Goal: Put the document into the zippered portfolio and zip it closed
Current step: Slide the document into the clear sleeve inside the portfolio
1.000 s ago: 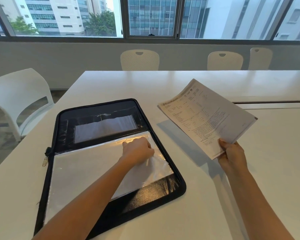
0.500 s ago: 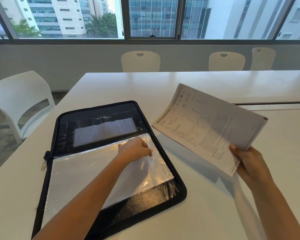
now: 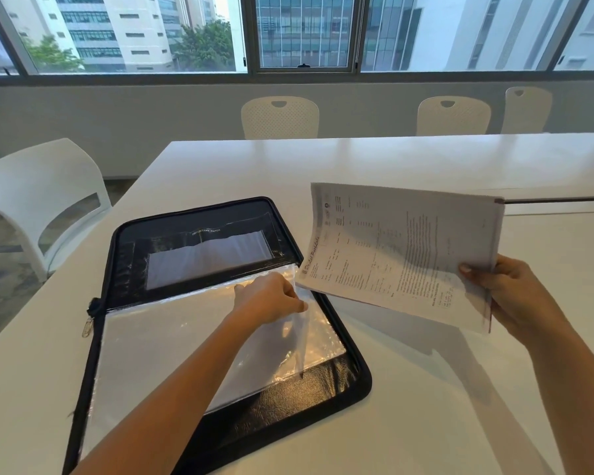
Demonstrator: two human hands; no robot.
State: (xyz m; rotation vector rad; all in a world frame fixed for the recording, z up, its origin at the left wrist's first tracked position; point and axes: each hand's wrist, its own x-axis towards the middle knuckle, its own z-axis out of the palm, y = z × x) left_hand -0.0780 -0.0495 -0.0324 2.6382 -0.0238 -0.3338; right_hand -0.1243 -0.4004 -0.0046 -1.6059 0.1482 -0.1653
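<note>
Portfolio [image 3: 199,354] lies open and flat on the white table [image 3: 426,406], black zip border all round, zipper pull [image 3: 87,326] hanging at its left edge by the hinge line. Left hand [image 3: 270,299] sits over the portfolio's near half, fingers pinched shut on the right edge of a clear plastic sleeve [image 3: 192,344], that edge lifted off the portfolio's black lining. Right hand [image 3: 504,296] is off the portfolio's right side, above the table, closed on the document [image 3: 402,252] at its near-right corner, thumb on top. Document is a printed sheet stack, held in the air and tilted; its left corner reaches to just beside the left hand and overhangs the portfolio's right rim, not inside any pocket. Portfolio's far half holds another clear pocket [image 3: 210,262] with paper in it. Beyond the portfolio: white chairs [image 3: 280,118], then windows [image 3: 304,32].
</note>
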